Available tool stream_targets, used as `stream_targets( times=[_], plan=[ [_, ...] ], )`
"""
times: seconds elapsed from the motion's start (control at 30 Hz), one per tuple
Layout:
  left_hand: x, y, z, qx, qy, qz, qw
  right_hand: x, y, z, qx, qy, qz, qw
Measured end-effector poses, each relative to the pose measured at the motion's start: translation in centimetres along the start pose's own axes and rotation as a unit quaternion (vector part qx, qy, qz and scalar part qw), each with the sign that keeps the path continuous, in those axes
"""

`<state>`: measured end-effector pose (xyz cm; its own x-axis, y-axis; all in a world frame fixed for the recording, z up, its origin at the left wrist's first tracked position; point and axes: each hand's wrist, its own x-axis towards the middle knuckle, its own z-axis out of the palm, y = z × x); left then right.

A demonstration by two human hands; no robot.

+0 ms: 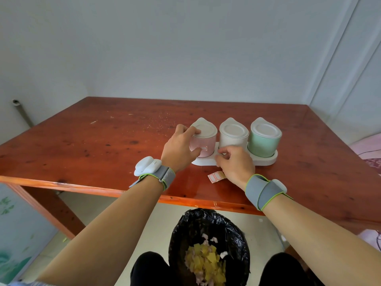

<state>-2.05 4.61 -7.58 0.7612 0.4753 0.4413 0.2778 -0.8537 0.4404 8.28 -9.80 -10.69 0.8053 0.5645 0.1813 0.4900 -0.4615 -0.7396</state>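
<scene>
The pink jar (206,141) is stood upright at the left end of a white tray (266,161) on the table (103,145), and it is gripped from its left side by the left hand (179,150). The fingers (193,132) are curled over the lid rim, and the thumb is pressed against the front wall just beside a red-bordered label (203,148). The label's long axis is laid level across the jar's front, facing the person. The right hand (235,164) is held lower and to the right, at the tray's front edge. Its fingers are curled inward, and whether anything is pinched between them cannot be told. The label is thus flanked by both hands, the left thumb being the nearer. A white jar (234,135) and a green jar (265,139) are seated in the same tray to the right, the white one close beside the pink, so room on that side is judged tight. A sheet of labels (215,176) is laid on the table just under the right hand. A bin lined with a black bag (206,223), holding yellow scraps, is placed on the floor below the table's near edge.
</scene>
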Motion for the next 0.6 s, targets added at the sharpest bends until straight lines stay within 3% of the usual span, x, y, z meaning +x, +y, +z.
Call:
stream_targets(
  times=[0.1, 0.4, 0.6],
  plan=[
    [-0.1, 0.4, 0.5, -0.006, 0.011, -0.005, 1.0, -0.2, 0.6, -0.7, -0.041, -0.015, -0.001, 0.999],
    [-0.3, 1.5, 1.6, 0.009, 0.059, -0.038, 0.998, -0.3, 1.0, -1.4, -0.012, -0.036, -0.007, 0.999],
    [-0.2, 0.4, 1.1, -0.027, 0.025, -0.009, 0.999, -0.3, 1.0, -1.5, -0.015, -0.043, -0.015, 0.999]
  ],
)
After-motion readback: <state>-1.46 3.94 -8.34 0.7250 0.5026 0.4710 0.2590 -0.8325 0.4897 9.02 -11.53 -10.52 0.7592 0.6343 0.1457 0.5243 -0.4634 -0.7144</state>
